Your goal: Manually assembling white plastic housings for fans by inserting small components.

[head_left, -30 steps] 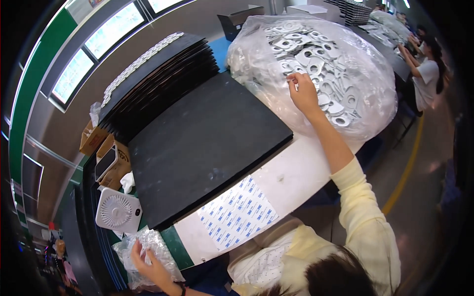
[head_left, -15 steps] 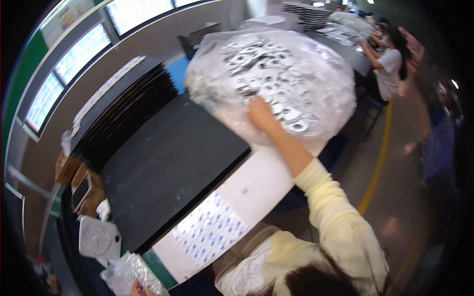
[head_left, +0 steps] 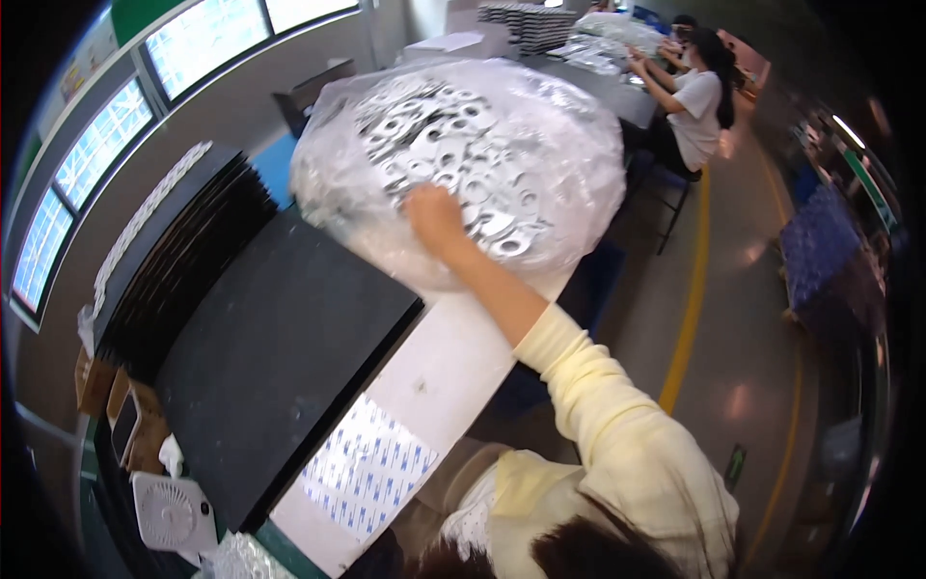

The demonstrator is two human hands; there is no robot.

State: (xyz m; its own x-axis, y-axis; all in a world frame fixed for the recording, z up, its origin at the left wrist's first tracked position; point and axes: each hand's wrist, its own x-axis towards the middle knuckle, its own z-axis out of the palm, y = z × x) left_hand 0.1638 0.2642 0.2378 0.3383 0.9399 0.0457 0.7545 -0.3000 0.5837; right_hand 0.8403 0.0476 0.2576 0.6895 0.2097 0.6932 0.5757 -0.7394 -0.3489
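Observation:
My right hand (head_left: 436, 218) reaches into a large clear plastic bag (head_left: 569, 135) on the table. Its curled fingers press down at the near-left side of a heap of flat white parts with round holes (head_left: 463, 145). What they grip, if anything, is hidden by the hand. The bag's mouth is spread wide around the heap. My left hand is out of view; at the lower left edge lies a crumpled clear plastic bag (head_left: 241, 558).
Left of the white table (head_left: 449, 343) lies a black board (head_left: 280, 328), with a stack of black sheets (head_left: 183, 251) behind it. A patterned blue-and-white sheet (head_left: 367, 468) is near me. A small white fan (head_left: 174, 513) stands lower left. Two people (head_left: 699, 106) work far right.
The whole view has shifted, so the table and bag appear further left. My right hand stays at the heap. The left fingers, seen earlier by the crumpled bag, have left the picture.

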